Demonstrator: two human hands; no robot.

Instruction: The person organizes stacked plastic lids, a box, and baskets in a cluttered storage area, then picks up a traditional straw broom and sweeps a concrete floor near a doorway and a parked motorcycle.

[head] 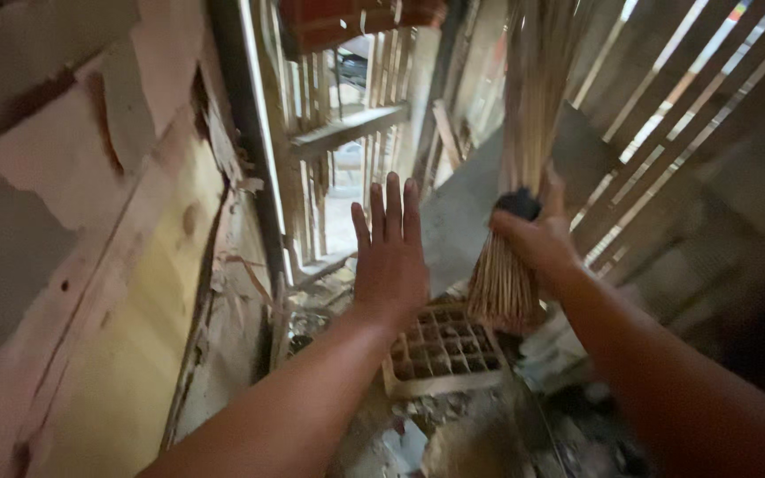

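Note:
My right hand (537,241) grips a bundle of thin straw-coloured sticks, a stick broom (531,97), at its black binding. The long bristles rise up toward the top of the view and the short cut ends (500,292) hang below my fist. My left hand (390,252) is stretched out flat, fingers together and pointing away, holding nothing. It hovers left of the broom, above a pale grid-shaped tray (443,350).
A peeling plywood wall (108,265) fills the left side. Ahead stands a wooden slatted frame with a window opening (347,133). Slatted wooden walls (683,115) let light in at the right. Debris and rubble (489,434) lie on the floor below.

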